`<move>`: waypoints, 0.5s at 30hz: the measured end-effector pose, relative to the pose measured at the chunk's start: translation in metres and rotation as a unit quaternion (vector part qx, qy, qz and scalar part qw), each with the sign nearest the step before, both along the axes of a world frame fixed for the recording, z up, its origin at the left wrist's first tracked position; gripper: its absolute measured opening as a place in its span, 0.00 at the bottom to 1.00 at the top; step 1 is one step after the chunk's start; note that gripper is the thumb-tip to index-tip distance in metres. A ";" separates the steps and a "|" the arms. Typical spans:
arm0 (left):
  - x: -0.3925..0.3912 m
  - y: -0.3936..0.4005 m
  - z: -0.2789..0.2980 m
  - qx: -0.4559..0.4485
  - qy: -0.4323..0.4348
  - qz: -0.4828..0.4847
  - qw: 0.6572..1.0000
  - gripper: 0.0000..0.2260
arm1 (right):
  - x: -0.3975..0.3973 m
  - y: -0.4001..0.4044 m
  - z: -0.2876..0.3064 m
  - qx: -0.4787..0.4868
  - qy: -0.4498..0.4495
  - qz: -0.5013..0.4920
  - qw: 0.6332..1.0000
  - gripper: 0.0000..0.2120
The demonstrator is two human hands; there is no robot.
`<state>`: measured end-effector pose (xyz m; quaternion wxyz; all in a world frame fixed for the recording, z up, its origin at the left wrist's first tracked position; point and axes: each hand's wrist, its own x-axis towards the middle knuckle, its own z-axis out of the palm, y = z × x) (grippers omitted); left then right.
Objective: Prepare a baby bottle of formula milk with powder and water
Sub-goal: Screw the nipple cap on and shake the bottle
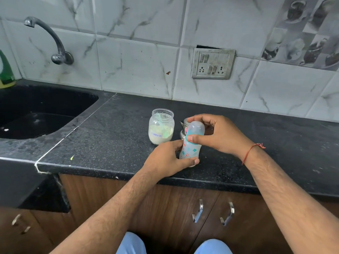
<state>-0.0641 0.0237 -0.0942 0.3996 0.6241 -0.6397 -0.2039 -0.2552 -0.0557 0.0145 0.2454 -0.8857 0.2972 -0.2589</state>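
Note:
A clear baby bottle (189, 149) with coloured prints and a cap on top stands near the front edge of the black counter (113, 136). My left hand (166, 158) grips the bottle's lower body. My right hand (218, 133) holds the clear cap at the top, thumb in front. Just left of the bottle stands an open glass jar (161, 129) labelled "formula", holding pale powder and a green scoop. A shiny steel vessel (183, 129) sits behind the bottle, mostly hidden by it and my right hand.
A black sink (36, 114) lies at the left under a wall tap (55, 41). A green bottle (5, 72) stands at the sink's far corner. A switch and socket plate (212, 63) is on the tiled wall. Cabinet doors with metal handles (199, 211) are below.

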 end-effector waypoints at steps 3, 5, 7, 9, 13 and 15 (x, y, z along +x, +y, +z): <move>-0.002 0.002 0.001 -0.003 -0.003 0.002 1.000 0.22 | -0.006 -0.005 -0.007 0.044 -0.025 0.041 0.998 0.27; -0.002 0.003 0.001 -0.006 -0.007 0.006 1.000 0.22 | -0.007 -0.005 -0.013 0.052 -0.049 0.048 0.996 0.29; -0.003 0.005 0.001 -0.006 -0.008 0.009 1.000 0.22 | -0.006 -0.004 -0.023 0.055 -0.076 0.036 0.995 0.32; -0.004 0.005 0.001 -0.007 -0.002 0.004 1.000 0.23 | -0.006 0.001 -0.037 0.054 -0.100 0.014 0.993 0.37; 0.000 0.005 0.002 -0.015 -0.010 -0.007 1.000 0.26 | 0.001 0.019 -0.066 0.043 -0.135 -0.029 0.989 0.48; 0.002 0.003 0.002 -0.011 -0.043 -0.012 0.999 0.30 | 0.005 0.026 -0.078 0.035 -0.147 -0.063 0.987 0.51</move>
